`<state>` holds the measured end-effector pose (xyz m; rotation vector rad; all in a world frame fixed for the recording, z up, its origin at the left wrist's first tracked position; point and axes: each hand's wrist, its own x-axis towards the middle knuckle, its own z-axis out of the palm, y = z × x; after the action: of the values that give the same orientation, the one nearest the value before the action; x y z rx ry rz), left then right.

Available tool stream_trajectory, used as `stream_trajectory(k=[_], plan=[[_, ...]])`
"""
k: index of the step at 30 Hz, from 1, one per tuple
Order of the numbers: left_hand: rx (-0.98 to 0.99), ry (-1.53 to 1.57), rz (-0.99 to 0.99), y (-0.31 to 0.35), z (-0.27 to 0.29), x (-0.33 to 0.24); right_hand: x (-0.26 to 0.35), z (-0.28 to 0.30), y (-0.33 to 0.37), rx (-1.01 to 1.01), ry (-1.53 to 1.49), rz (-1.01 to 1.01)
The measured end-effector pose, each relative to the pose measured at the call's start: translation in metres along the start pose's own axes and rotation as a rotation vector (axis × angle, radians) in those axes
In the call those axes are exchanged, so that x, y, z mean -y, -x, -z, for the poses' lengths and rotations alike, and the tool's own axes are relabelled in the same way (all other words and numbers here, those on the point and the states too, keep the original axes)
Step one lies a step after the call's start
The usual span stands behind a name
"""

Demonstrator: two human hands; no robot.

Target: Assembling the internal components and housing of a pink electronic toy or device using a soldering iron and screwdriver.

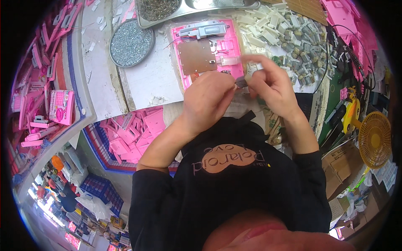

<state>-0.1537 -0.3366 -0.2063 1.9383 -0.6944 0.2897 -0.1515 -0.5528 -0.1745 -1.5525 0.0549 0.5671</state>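
Observation:
A small grey block-shaped part (241,82) is between my hands, just in front of a pink plastic shell (183,71). My right hand (270,85) pinches it between thumb and fingers. The fingers of my left hand (209,95) are curled closed, their tips meeting the part's left side; what else they may hold is hidden. Inside the shell lie a brown circuit board (197,56), a grey-white mechanism (203,30) along the far edge with thin wires, and a clear-white piece (229,61) at the right.
A round dish of small metal screws (131,43) stands left of the shell, below a metal tray (159,21). White plastic pieces (268,31) and grey block parts (307,52) are heaped at right. Pink shells fill a crate (134,136); a yellow fan (374,140) is at far right.

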Motion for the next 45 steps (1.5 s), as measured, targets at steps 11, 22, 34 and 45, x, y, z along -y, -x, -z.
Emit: stream_trajectory(k=[11, 22, 34, 45], plan=[[0.028, 0.337, 0.203, 0.007, 0.008, 0.003, -0.007, -0.002, -0.009, 0.02, 0.455, 0.711], [0.041, 0.217, 0.137, 0.002, 0.01, 0.004, -0.014, 0.006, -0.014, 0.066, 0.466, 0.838], [0.033, 0.179, 0.114, -0.004, 0.006, 0.003, -0.019, 0.01, -0.013, 0.048, 0.43, 0.833], [0.107, 0.14, 0.039, -0.006, 0.01, -0.002, -0.016, 0.01, -0.009, 0.079, 0.444, 0.845]])
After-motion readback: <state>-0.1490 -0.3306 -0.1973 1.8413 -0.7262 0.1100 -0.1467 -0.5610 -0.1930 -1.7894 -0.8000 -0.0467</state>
